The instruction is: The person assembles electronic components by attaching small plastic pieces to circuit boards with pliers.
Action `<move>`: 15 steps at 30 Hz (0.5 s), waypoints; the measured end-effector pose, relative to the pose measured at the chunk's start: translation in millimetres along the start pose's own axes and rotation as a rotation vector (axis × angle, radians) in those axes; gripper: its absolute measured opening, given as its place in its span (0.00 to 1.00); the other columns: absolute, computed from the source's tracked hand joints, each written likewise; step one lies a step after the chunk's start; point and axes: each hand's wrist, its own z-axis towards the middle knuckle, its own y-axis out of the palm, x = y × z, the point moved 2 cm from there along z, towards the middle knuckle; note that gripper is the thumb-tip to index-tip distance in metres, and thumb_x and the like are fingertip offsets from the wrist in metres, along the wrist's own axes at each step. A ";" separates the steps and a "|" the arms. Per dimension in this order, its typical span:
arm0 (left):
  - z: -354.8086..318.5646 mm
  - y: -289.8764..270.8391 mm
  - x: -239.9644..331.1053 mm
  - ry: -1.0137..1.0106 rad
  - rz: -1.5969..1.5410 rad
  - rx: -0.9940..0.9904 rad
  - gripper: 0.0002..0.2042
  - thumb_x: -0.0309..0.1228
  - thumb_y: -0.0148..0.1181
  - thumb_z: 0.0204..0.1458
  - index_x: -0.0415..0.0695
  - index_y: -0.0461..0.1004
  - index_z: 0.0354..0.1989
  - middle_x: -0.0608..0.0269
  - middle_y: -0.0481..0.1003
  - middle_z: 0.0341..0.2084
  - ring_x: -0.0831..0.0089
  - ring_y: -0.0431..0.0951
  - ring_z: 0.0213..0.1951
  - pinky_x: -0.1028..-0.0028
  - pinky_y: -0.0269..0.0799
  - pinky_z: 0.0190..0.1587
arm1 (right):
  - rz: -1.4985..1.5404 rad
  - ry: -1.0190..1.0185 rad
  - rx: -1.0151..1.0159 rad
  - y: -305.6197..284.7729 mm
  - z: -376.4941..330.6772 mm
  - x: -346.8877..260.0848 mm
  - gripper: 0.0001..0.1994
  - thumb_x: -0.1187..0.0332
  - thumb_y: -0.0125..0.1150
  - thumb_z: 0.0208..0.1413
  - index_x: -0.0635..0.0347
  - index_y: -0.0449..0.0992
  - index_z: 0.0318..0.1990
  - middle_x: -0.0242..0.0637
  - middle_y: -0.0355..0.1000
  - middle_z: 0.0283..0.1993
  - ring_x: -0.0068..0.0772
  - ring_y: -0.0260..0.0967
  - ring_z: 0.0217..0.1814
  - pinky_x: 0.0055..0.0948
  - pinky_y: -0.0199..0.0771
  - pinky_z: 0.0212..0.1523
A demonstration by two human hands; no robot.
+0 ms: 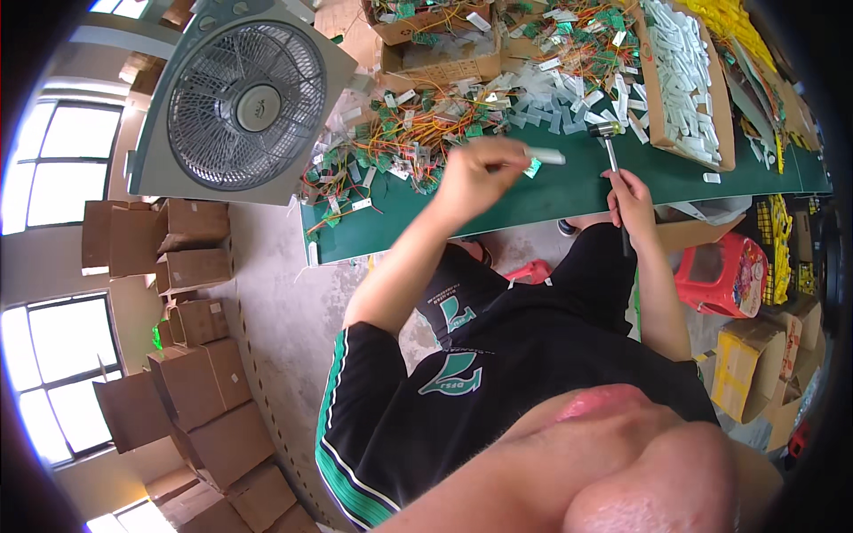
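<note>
My left hand [480,182], slightly blurred, is raised over the green tabletop with its fingers closed on one end of a slim white plastic casing [546,156]. A small green circuit board [533,168] shows just below that casing; I cannot tell whether the two are joined. To the right, my right hand [633,206] grips a small hammer [610,147] by its dark handle, with the head up. The hammer's head has a yellow-green face and a dark face on a metal shaft. Loose white casings [629,114] lie just beyond it.
Circuit boards with orange and red wires [418,129] are heaped along the table [391,226]. A cardboard tray [657,133] of white casings lies at the right. A grey box fan [324,160] stands at left, a red plastic stool [724,275] at right. Cartons [213,382] line the left wall.
</note>
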 end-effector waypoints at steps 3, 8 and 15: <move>95.0 -64.2 33.7 0.025 0.084 0.113 0.05 0.25 0.70 0.53 0.42 0.87 0.37 0.66 0.83 0.29 0.83 0.77 0.30 0.78 0.73 0.31 | 0.022 0.026 -0.017 -1.6 -2.0 -6.1 0.15 0.58 0.54 0.72 0.61 0.78 0.50 0.26 0.64 0.19 0.14 0.56 0.12 0.19 0.53 0.13; 260.8 -156.8 100.8 -0.102 0.132 0.239 0.19 0.33 0.65 0.63 0.36 0.77 0.58 0.54 0.77 0.58 0.63 0.81 0.47 0.63 0.75 0.48 | -0.001 -0.003 -0.091 -0.1 -4.9 3.2 0.16 0.58 0.52 0.73 0.63 0.77 0.51 0.26 0.64 0.20 0.15 0.57 0.12 0.18 0.54 0.13; 255.6 -108.5 77.9 -0.038 0.437 0.461 0.23 0.39 0.62 0.63 0.36 0.74 0.59 0.45 0.78 0.53 0.59 0.82 0.47 0.61 0.76 0.48 | 0.084 -0.055 -0.056 -7.1 -8.1 9.2 0.13 0.60 0.55 0.72 0.61 0.76 0.50 0.26 0.65 0.22 0.13 0.57 0.14 0.17 0.53 0.14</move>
